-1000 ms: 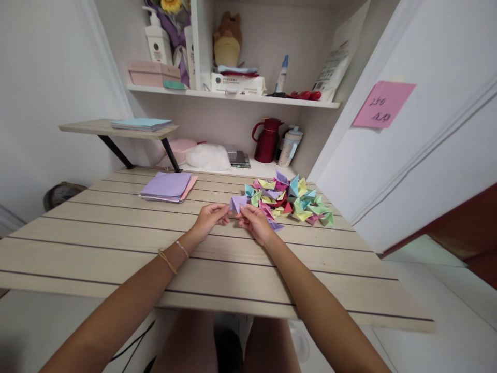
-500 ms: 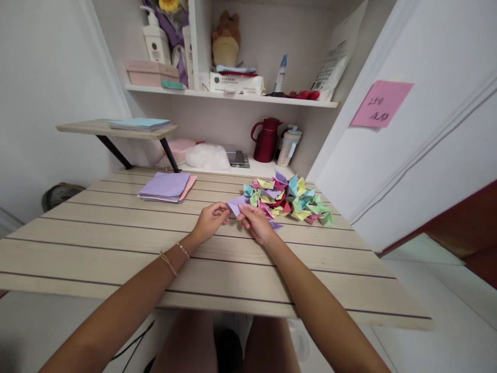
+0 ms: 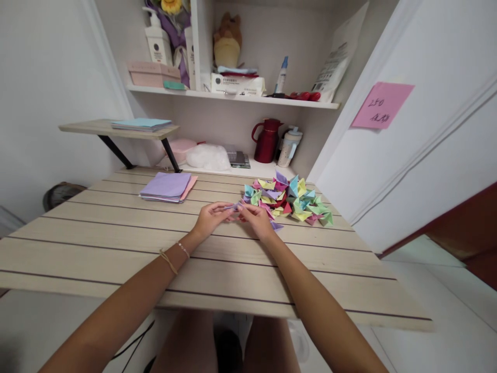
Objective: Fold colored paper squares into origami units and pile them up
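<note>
Left hand [image 3: 209, 218] and right hand [image 3: 257, 220] meet over the surface [image 3: 116, 243], toward its far edge, right of middle. Both grips are closed, pinching one purple folded paper [image 3: 234, 206]. The paper lies between the fingertips, edge-on and mostly hidden. Pile of folded pieces [image 3: 291, 201] just to its right; stack of purple sheets [image 3: 166, 185] near the far-left corner.

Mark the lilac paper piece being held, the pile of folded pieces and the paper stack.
lilac paper piece [image 3: 233, 206]: head view, on the thin edge that shows.
pile of folded pieces [image 3: 289, 199]: head view, on the middle of the pile.
paper stack [image 3: 166, 185]: head view, on the top lilac sheet.
</note>
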The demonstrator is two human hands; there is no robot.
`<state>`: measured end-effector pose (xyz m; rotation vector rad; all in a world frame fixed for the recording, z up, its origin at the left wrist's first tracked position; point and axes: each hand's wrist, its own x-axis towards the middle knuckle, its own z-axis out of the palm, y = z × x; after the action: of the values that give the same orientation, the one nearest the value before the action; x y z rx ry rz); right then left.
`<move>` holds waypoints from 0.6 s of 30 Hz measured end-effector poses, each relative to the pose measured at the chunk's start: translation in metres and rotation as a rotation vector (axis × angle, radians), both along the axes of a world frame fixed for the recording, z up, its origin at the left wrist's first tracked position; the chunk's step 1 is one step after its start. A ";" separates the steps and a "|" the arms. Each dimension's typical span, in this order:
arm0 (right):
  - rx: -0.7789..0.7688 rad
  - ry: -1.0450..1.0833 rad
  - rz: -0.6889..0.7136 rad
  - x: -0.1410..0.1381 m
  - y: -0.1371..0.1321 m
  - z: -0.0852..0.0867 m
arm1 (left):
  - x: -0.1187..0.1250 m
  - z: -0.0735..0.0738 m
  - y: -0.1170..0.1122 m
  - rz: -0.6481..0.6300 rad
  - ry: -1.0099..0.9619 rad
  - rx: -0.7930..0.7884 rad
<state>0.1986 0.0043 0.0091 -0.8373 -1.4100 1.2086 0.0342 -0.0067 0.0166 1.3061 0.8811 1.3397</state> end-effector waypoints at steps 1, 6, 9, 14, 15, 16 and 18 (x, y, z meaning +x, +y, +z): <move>0.005 -0.019 -0.005 0.000 0.000 0.000 | 0.000 -0.001 0.001 0.034 0.008 0.012; 0.013 -0.047 -0.021 -0.001 0.001 -0.002 | 0.000 -0.002 0.003 0.083 0.026 0.010; -0.013 0.021 -0.046 -0.003 0.002 -0.003 | 0.000 -0.002 0.002 0.050 0.008 0.002; 0.042 -0.015 -0.060 0.000 0.002 -0.004 | 0.001 -0.004 0.001 -0.061 0.003 -0.021; 0.070 -0.056 -0.056 0.000 0.002 -0.004 | 0.001 -0.005 0.002 -0.069 0.011 -0.036; 0.092 -0.093 -0.048 0.001 0.002 -0.004 | 0.001 -0.006 0.002 -0.067 0.022 -0.048; 0.101 -0.109 -0.026 0.001 0.001 -0.003 | 0.000 -0.008 0.005 -0.053 0.044 -0.065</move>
<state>0.1994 0.0052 0.0060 -0.8600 -1.5304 1.0764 0.0338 -0.0021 0.0083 1.3037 0.9067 1.2356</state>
